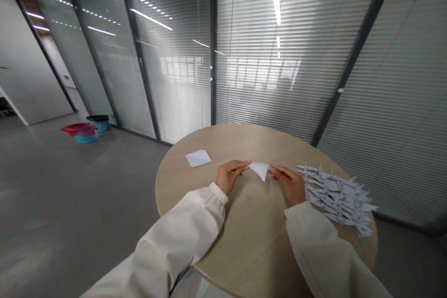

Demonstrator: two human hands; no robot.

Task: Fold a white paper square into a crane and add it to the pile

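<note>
A small white paper folded into a triangle (pixel 260 170) is held just above the round wooden table (pixel 251 233). My left hand (pixel 230 176) pinches its left corner with the fingertips pressed together. My right hand (pixel 289 184) pinches its right corner the same way. Both arms wear cream sleeves. A flat sheet of white paper (pixel 198 158) lies on the table to the left of my left hand.
A heap of several folded white paper cranes (pixel 337 198) covers the table's right side, close to my right hand. Glass walls with blinds stand behind the table. Red and blue baskets (pixel 84 132) sit on the grey floor far left.
</note>
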